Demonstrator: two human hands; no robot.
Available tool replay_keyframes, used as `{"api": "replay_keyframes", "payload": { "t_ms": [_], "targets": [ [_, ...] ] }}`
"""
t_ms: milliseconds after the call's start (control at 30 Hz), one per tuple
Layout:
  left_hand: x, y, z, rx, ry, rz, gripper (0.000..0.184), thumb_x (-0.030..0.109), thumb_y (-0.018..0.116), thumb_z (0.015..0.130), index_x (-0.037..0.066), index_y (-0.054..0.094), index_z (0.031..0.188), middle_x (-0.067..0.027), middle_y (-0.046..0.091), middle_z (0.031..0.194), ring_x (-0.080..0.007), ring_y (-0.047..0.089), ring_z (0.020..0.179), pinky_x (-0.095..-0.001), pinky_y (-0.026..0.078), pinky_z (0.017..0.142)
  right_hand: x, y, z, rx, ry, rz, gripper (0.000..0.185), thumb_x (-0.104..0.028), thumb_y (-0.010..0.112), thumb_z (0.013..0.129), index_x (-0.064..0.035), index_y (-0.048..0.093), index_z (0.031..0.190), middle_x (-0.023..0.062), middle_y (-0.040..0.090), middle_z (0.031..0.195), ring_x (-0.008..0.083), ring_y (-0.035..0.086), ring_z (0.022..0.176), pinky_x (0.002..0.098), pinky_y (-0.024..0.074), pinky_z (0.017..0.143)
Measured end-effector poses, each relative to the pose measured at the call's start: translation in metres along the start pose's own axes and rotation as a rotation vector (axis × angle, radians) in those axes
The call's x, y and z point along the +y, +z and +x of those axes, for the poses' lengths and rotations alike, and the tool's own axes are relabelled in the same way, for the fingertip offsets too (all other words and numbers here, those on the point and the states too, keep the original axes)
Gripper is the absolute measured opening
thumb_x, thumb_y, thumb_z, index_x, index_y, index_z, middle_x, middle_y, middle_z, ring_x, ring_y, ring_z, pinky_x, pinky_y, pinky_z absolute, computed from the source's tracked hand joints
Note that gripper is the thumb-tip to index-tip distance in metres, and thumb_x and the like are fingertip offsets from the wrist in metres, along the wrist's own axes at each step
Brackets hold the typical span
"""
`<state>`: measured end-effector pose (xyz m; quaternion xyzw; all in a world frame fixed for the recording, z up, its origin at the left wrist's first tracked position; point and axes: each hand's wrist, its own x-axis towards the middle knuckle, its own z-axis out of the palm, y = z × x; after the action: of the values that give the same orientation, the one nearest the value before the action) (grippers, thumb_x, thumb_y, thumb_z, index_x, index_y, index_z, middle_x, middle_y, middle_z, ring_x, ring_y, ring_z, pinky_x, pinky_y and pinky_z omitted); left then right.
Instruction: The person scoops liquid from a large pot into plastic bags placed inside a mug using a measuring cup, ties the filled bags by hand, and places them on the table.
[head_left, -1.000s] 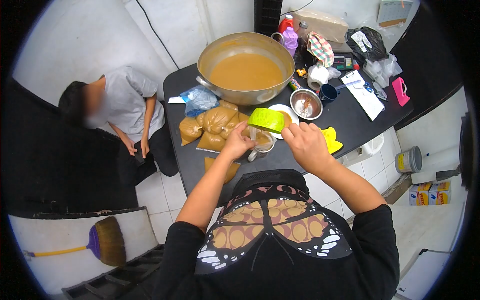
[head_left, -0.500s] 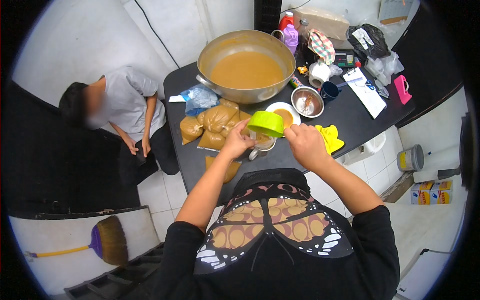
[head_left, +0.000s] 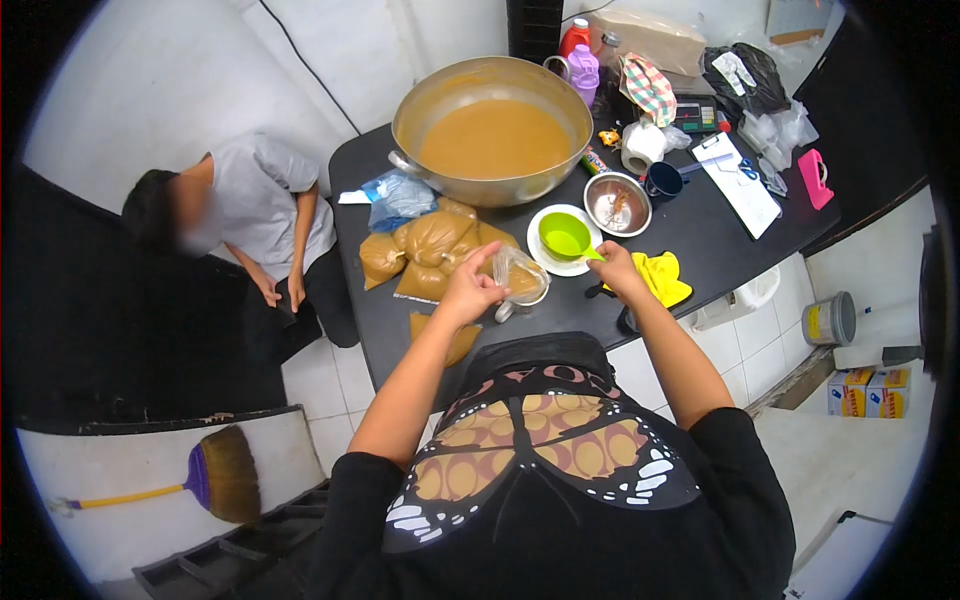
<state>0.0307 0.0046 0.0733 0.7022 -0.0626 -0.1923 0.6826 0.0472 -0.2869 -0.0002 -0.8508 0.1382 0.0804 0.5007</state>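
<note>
Green scoop (head_left: 564, 232) in the right hand (head_left: 622, 273), clear plastic bag (head_left: 503, 264) at the left hand (head_left: 470, 290), both near mid-frame.
I see the right hand clamped on the scoop's handle, its bowl over a white plate (head_left: 553, 268); whether they touch I can't tell. The left hand curls against the bag's edge, pinch unclear. The bag sits in a cup (head_left: 507, 309), brown sauce (head_left: 525, 283) inside. I judge the scoop light and stiff, best held by its handle; the bag soft, slippery, easily torn and bottom-heavy, so I'd grip its top.
</note>
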Motion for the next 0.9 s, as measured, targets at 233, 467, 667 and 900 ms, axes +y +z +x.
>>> {"api": "replay_keyframes", "payload": {
  "t_ms": [233, 467, 667, 900],
  "targets": [
    [0.012, 0.004, -0.007, 0.025, 0.057, 0.161, 0.068, -0.012, 0.065, 0.065, 0.000, 0.042, 0.127, -0.0114, 0.038, 0.130, -0.0053, 0.052, 0.060, -0.0175, 0.046, 0.057, 0.004, 0.010, 0.002, 0.102, -0.054, -0.378, 0.032, -0.014, 0.067, 0.072, -0.0044, 0.059, 0.101, 0.0140, 0.061, 0.086, 0.0317, 0.059, 0.081, 0.0379, 0.0458, 0.077],
    [0.013, 0.008, -0.011, 0.062, 0.113, 0.175, 0.066, -0.014, 0.064, 0.066, -0.001, 0.043, 0.127, -0.0110, 0.036, 0.132, -0.0071, 0.056, 0.065, -0.0198, 0.048, 0.058, -0.037, 0.005, -0.040, 0.021, -0.554, -0.227, 0.040, -0.018, 0.075, 0.062, -0.0105, 0.061, 0.098, 0.0082, 0.056, 0.092, 0.0279, 0.052, 0.093, 0.0399, 0.0390, 0.081],
    [-0.004, 0.001, -0.005, 0.080, 0.086, 0.063, 0.065, -0.014, 0.064, 0.065, -0.003, 0.042, 0.126, -0.0097, 0.044, 0.111, -0.0081, 0.057, 0.064, -0.0193, 0.047, 0.056, -0.066, 0.024, -0.072, 0.033, -0.584, -0.306, 0.035, -0.018, 0.076, 0.060, -0.0120, 0.060, 0.090, 0.0059, 0.052, 0.088, 0.0263, 0.050, 0.093, 0.0390, 0.0371, 0.078],
    [0.004, 0.003, -0.006, 0.082, 0.057, 0.023, 0.062, -0.015, 0.063, 0.065, -0.007, 0.042, 0.123, -0.0135, 0.039, 0.128, -0.0092, 0.059, 0.065, -0.0202, 0.049, 0.057, -0.065, 0.040, -0.067, 0.102, -0.617, -0.260, 0.019, -0.013, 0.072, 0.064, -0.0089, 0.061, 0.079, 0.0078, 0.053, 0.083, 0.0278, 0.052, 0.088, 0.0395, 0.0388, 0.075]
  ]
}}
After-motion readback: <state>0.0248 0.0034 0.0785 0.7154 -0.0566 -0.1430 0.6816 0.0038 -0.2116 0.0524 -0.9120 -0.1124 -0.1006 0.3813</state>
